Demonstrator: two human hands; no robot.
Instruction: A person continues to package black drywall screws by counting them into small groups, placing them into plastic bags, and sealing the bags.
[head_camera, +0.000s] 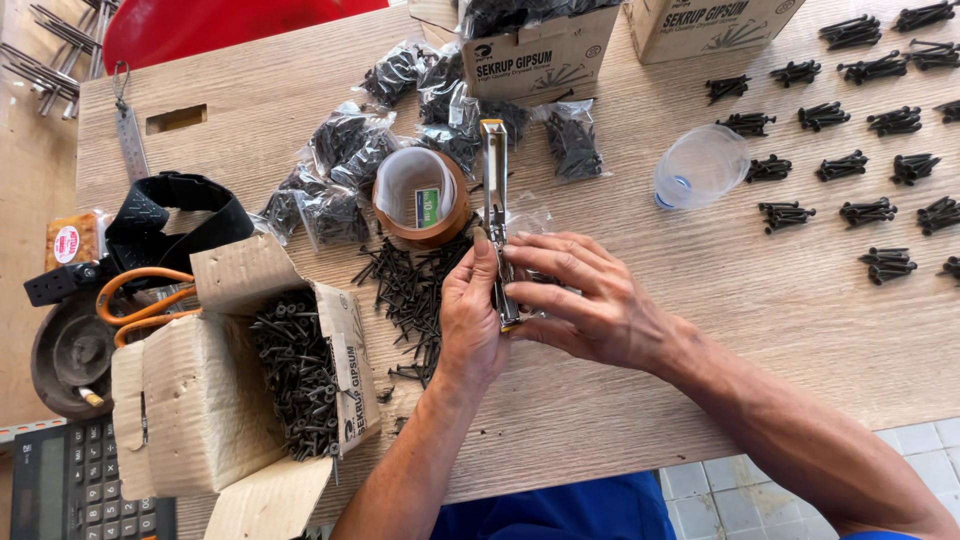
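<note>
— Nearest the lens, what's in view?
— Two bare forearms reach up over the wooden counter (700, 300). At lower left an open cardboard box (200, 400) brims with black screws, a dark calculator (80, 490) beside it.

— And the hands?
— Left hand (470, 315) is curled around the lower end of a long metal stapler (495, 200), thumb pressed on top. Right hand (590, 300) lies with fingers spread flat, pinning a small clear plastic bag (530, 225) against the tool.

— Where does the stapler sit?
— Between both hands, running away from the person, over a loose heap of screws (410, 290).

— Beyond that?
— A brown tape roll (425, 205), filled screw bags (340, 160), a clear cup (700, 165) tipped on its side, small screw bundles (860, 130) laid in rows at right, and two printed cartons (545, 55) at the far edge.
</note>
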